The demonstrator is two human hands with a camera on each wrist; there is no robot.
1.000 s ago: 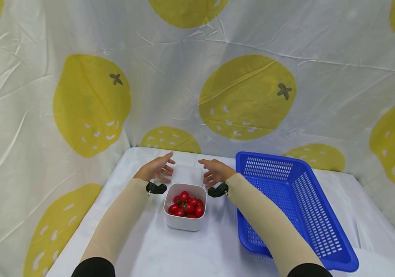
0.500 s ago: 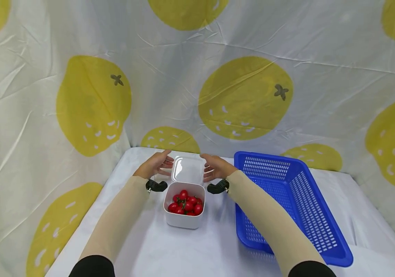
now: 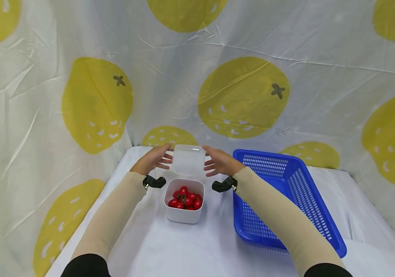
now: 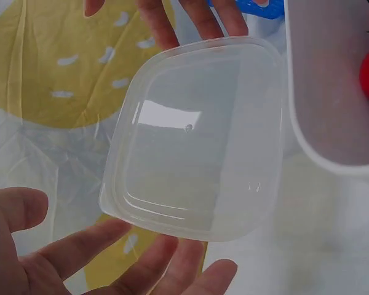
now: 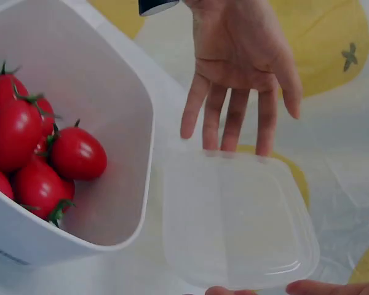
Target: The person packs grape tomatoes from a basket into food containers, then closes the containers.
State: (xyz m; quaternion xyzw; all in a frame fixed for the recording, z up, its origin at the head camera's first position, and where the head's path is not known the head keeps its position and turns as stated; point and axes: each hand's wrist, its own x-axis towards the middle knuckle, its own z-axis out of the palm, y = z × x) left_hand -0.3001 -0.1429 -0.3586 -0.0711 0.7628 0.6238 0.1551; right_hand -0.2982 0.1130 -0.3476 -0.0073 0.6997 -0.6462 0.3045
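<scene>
Between my two hands a clear plastic lid (image 3: 188,159) is held tilted up, behind a white square box (image 3: 184,217). Red cherry tomatoes (image 3: 187,201) with green stems lie in the box. My left hand (image 3: 153,159) touches the lid's left edge with straight, spread fingers; its thumb stands off the lid in the left wrist view. On the opposite edge, the extended fingers of my right hand (image 3: 220,161) touch the lid. In the right wrist view, the left hand (image 5: 240,74) shows its palm beyond the lid, while only the right hand's fingertips (image 5: 332,289) appear.
A blue plastic basket (image 3: 313,192) with slotted walls stands to the right, partly behind the right forearm. White cloth (image 3: 169,250) covers the table. A lemon-printed curtain (image 3: 169,77) hangs close behind the hands and along the left side.
The lid has risen from behind the box and tipped up between both hands, which have moved slightly up and away. The tomato box stays in place; the head view has shifted a little.
</scene>
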